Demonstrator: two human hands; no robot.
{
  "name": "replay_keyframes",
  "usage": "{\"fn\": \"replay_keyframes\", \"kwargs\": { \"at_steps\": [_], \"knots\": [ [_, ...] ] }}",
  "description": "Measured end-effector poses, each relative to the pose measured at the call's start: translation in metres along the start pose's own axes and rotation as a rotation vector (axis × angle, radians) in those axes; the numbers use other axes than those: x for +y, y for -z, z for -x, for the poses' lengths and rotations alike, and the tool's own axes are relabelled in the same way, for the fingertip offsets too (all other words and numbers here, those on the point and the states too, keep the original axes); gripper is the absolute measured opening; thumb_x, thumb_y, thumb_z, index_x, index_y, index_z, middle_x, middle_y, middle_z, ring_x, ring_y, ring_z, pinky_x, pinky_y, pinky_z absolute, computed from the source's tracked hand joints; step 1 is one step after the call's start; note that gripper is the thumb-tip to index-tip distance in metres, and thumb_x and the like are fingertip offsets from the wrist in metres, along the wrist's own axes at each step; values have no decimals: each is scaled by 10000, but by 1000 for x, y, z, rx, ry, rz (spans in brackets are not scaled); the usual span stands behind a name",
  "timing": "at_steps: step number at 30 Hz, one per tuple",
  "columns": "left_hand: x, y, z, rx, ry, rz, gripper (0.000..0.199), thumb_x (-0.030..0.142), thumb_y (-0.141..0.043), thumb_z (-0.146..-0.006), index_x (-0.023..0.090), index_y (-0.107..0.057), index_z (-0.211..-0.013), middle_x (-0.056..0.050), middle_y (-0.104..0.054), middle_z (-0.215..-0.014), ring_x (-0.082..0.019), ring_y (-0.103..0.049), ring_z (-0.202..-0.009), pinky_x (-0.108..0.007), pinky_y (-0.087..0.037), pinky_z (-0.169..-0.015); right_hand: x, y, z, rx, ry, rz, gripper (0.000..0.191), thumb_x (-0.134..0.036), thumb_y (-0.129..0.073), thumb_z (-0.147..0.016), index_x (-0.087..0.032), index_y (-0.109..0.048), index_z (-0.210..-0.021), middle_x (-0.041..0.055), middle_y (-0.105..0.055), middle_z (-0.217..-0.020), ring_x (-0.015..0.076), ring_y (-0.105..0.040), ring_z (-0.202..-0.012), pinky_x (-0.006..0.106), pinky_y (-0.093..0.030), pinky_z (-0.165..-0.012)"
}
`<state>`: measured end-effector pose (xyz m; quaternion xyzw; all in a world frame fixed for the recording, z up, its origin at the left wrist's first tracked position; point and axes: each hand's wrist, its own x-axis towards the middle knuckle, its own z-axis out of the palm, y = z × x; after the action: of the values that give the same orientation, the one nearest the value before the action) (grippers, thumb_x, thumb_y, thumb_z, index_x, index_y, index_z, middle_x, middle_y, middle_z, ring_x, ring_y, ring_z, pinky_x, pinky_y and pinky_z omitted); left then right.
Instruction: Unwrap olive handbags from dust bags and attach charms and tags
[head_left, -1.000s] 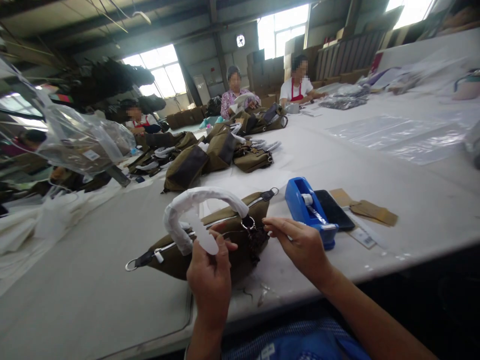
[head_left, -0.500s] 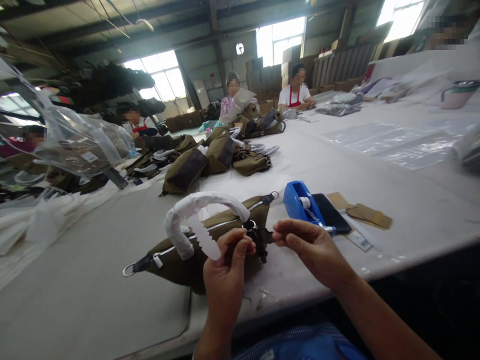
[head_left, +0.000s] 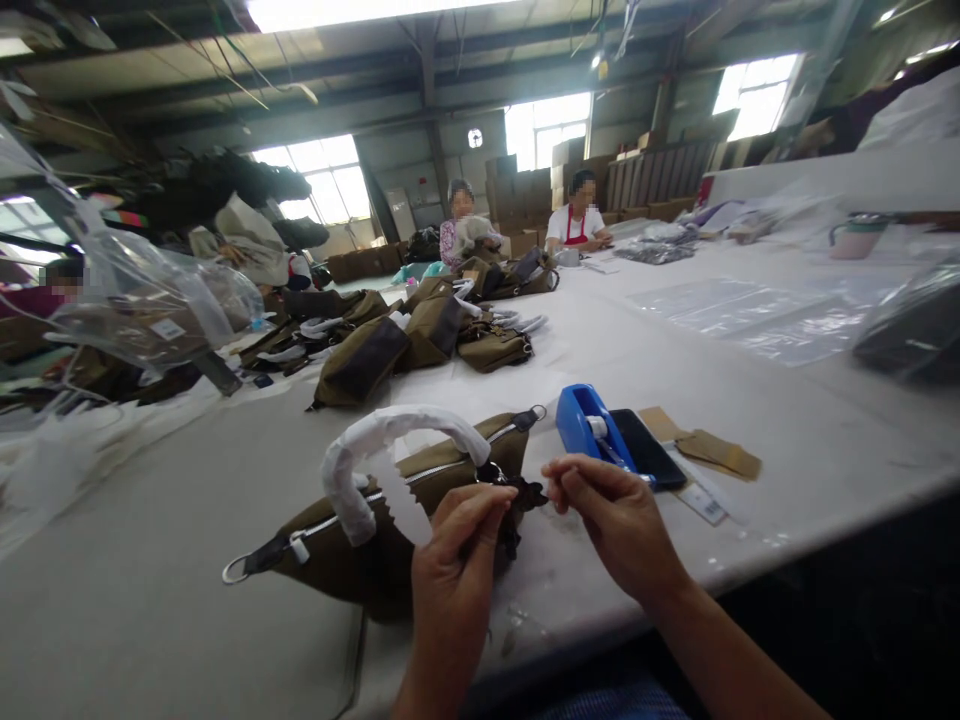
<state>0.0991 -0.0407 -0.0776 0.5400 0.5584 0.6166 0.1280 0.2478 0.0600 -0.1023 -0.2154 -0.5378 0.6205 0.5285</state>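
Note:
An olive-brown handbag [head_left: 442, 488] with a silver zipper stands tilted on the table in front of me. Its raised handle [head_left: 401, 418] is wrapped in white paper. A white strip with a jagged edge [head_left: 401, 497] runs down to my left hand [head_left: 457, 555]. Thumb and fingers of this hand pinch a dark hanging charm [head_left: 531, 494] near the handle's base. My right hand [head_left: 611, 515] is closed in a pinch at the charm's free end; what lies between its fingertips is too small to make out.
Beside my right hand are a blue tape dispenser [head_left: 589, 425], a black phone [head_left: 646, 450], brown tags [head_left: 720, 452] and a white label [head_left: 703, 502]. Further back lie several similar bags [head_left: 364, 360] and clear plastic sheets [head_left: 757, 315]. Co-workers [head_left: 577, 215] sit across the table.
My view has tilted up slightly, so the table things sit lower. My left hand still pinches the charm; my right hand has drawn a little nearer, its fingers more curled.

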Motion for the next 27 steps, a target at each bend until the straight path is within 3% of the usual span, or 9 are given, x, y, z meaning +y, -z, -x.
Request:
{"fn": "replay_keyframes", "kwargs": {
  "at_steps": [3, 9, 15, 20, 23, 27],
  "knots": [
    [0, -4, -1, -34, 6, -20, 195, 229, -651, -964, 339, -788, -1050, 27, -717, -1030, -102, -667, -996, -144, -502, -899, 4, -1, 1, 29, -56, -133, 222, -336, -827, -844, -323, -789, -1063, 0, -746, -830, 109, -649, -657, 238, -572, -665],
    [-1, -6, 1, -61, 120, -41, 159, 292, -688, -937, 334, -771, -1067, 39, -749, -1028, -118, -694, -979, -177, -518, -906, 9, -1, 2, 11, -114, -109, 162, -351, -825, -845, -268, -805, -984, 20, -744, -863, 125, -654, -704, 244, -555, -678],
    [1, -9, 0, -29, 108, -64, 214, 246, -709, -900, 262, -732, -1112, 26, -766, -924, -122, -714, -836, -199, -552, -820, 13, -3, 4, -79, -221, -95, 186, -372, -788, -883, -234, -792, -1009, 4, -684, -764, 97, -578, -677, 210, -495, -661],
    [-2, -10, 0, -34, 120, -62, 252, 226, -698, -906, 264, -707, -1155, 33, -763, -930, -116, -715, -846, -206, -544, -840, 14, -9, 6, -87, -258, -152, 174, -340, -823, -846, -254, -753, -981, -14, -670, -797, 101, -572, -691, 213, -489, -657],
    [-4, -9, 1, -29, 124, -67, 257, 218, -699, -904, 272, -704, -1156, 41, -757, -931, -111, -711, -853, -204, -537, -842, 14, -9, 6, -90, -244, -96, 145, -348, -809, -857, -225, -738, -891, -4, -658, -805, 110, -552, -704, 218, -479, -651],
    [-6, -10, 2, -35, 151, -81, 260, 228, -695, -909, 267, -701, -1166, 33, -759, -959, -120, -709, -874, -223, -535, -862, 15, -9, 7, -68, -220, -2, 149, -354, -814, -847, -236, -755, -915, 7, -665, -891, 122, -543, -748, 217, -471, -647]
  ]
}}
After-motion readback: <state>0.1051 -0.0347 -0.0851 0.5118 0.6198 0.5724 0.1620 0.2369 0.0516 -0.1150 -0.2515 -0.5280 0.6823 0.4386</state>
